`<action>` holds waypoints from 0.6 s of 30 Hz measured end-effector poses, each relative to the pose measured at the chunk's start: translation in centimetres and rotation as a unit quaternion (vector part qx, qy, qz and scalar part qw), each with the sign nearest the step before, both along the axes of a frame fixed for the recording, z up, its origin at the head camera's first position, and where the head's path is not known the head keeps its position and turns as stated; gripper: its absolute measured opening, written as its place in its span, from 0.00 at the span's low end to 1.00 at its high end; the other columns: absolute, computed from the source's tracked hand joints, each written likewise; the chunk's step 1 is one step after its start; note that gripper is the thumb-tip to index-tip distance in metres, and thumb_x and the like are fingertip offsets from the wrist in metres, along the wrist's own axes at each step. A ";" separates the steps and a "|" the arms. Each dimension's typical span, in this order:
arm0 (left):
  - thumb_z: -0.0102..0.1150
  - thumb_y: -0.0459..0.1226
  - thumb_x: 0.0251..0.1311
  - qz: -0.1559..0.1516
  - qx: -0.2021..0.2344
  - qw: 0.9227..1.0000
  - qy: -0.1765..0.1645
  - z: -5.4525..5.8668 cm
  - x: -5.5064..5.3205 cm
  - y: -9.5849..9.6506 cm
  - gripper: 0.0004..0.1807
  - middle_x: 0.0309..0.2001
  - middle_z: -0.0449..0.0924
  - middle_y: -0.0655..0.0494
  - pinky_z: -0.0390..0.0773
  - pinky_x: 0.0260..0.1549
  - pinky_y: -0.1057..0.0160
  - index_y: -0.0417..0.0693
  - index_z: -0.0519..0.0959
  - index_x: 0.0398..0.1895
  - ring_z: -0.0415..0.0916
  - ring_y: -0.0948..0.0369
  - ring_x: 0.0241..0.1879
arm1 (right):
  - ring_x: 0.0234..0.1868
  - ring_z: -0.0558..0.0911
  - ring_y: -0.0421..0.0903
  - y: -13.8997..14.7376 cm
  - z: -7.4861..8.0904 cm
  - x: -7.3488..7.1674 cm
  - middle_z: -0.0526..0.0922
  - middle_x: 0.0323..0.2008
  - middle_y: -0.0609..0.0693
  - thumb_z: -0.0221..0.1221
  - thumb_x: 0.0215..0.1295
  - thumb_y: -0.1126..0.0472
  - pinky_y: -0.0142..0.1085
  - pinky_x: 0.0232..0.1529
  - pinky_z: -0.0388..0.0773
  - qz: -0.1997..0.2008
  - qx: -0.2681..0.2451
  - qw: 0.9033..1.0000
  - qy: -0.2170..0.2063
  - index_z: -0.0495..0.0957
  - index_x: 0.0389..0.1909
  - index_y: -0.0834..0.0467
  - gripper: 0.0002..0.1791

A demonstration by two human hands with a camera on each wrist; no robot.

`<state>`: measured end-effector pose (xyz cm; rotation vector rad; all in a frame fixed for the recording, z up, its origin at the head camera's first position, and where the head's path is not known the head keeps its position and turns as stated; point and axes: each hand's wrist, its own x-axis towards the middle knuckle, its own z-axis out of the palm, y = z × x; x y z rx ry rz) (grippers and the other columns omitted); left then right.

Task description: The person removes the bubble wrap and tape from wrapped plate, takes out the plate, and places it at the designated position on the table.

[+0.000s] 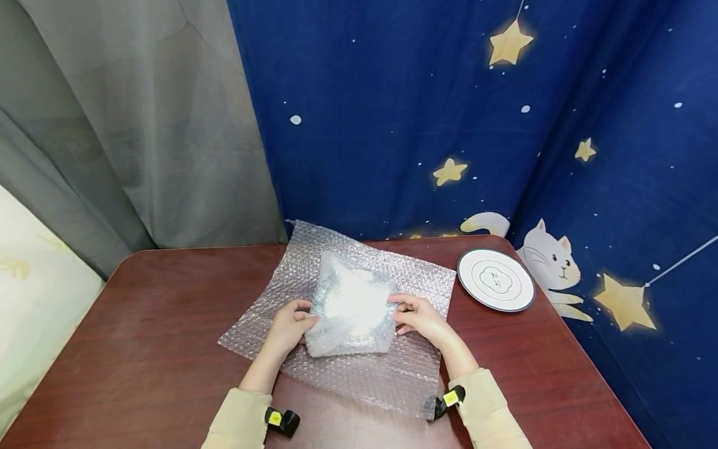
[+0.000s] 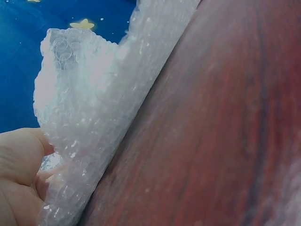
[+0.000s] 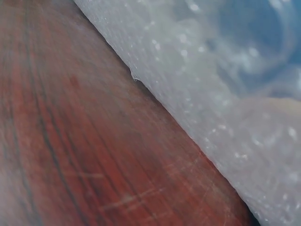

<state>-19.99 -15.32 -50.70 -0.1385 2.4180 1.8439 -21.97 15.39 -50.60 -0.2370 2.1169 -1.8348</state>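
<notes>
A squarish bundle [image 1: 353, 299] in bubble wrap, glaring white at its middle, is held over a larger flat sheet of bubble wrap [image 1: 364, 380] in the head view. What lies inside the bundle is lost in the glare. My left hand [image 1: 288, 325] pinches its left edge between thumb and fingers, and my right hand [image 1: 421, 319] does the same at its right edge. In the left wrist view the bundle [image 2: 84, 80] rises beyond the left hand [image 2: 21, 165]. Blurred bubble wrap [image 3: 183, 89] covers most of the right hand in the right wrist view.
A white plate [image 1: 496, 304] with a dark rim lies at the right edge of the reddish-brown wooden table [image 1: 157, 324]. Behind the table hang a grey curtain [image 1: 185, 125] and a blue curtain [image 1: 381, 112] with stars. Each wrist carries a small black camera.
</notes>
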 end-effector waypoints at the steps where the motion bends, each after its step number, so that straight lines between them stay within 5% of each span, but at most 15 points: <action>1: 0.63 0.29 0.56 0.000 0.000 1.000 0.000 0.0 0.0 0.0 0.20 0.27 0.81 0.51 0.74 0.15 0.63 0.34 0.73 0.52 0.72 0.61 0.19 | 0.32 0.81 0.48 0.0 0.1 0.0 0.71 0.36 0.55 0.59 0.65 0.67 0.41 0.33 0.81 0.003 0.001 1.000 0.001 0.70 0.61 0.67 0.24; 18: 0.64 0.30 0.57 -0.001 -0.008 1.000 0.005 -0.2 0.0 -0.1 0.20 0.28 0.81 0.51 0.75 0.17 0.62 0.35 0.73 0.53 0.72 0.60 0.20 | 0.35 0.81 0.51 -0.4 3.1 1.6 0.71 0.39 0.57 0.55 0.67 0.71 0.46 0.39 0.80 0.037 0.025 0.999 0.009 0.72 0.57 0.73 0.19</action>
